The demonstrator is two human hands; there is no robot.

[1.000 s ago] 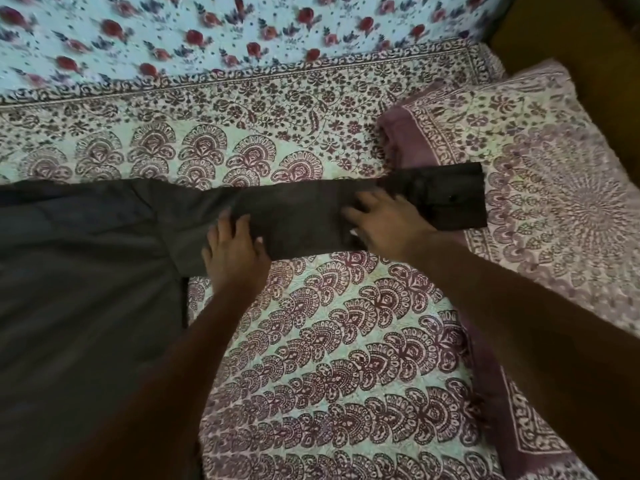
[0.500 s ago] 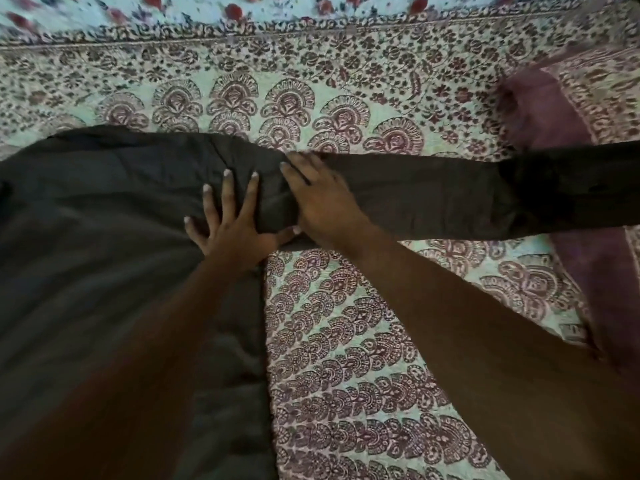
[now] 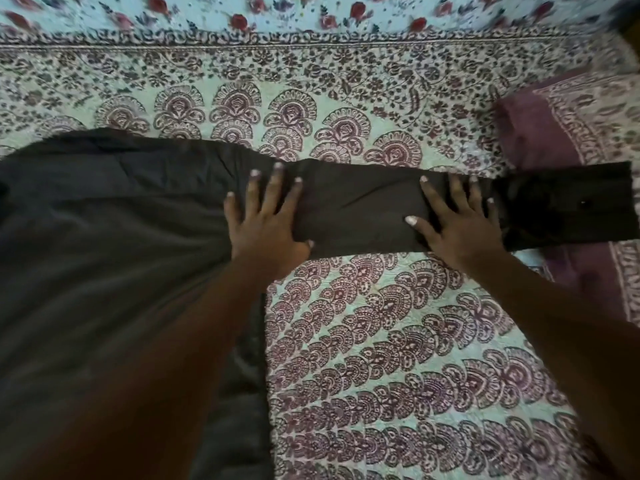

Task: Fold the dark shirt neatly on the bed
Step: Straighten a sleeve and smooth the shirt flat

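Half a second ago the right hand point(image 3: 460, 226) lay just beside the left hand point(image 3: 266, 220) at the root of the long sleeve point(image 3: 360, 209). It now sits well to the right along that sleeve, near the buttoned cuff point(image 3: 581, 206), while the left hand has stayed where sleeve meets body.

The dark shirt point(image 3: 104, 220), of plain grey-brown cloth, lies flat on the bed. Its body fills the left of the view and runs out of frame at the left and lower edges. The sleeve stretches straight to the right as a flat band, and its cuff, with a small dark button point(image 3: 583, 202), rests on the near corner of a purple-bordered printed pillow point(image 3: 571, 116).

Both hands lie palm down on the cloth, fingers straight and spread, grasping nothing. The left hand's fingertips reach towards the sleeve's far edge and its thumb lies at the near edge. The right hand spans most of the sleeve's width, thumb pointing left. Both forearms come in from the lower edge.

Around the shirt lies a pale quilted bedspread point(image 3: 398, 341) with a maroon paisley print, bare between the forearms and beyond the sleeve's far edge. Further back, a light blue sheet point(image 3: 277, 12) with red roses runs along the top.
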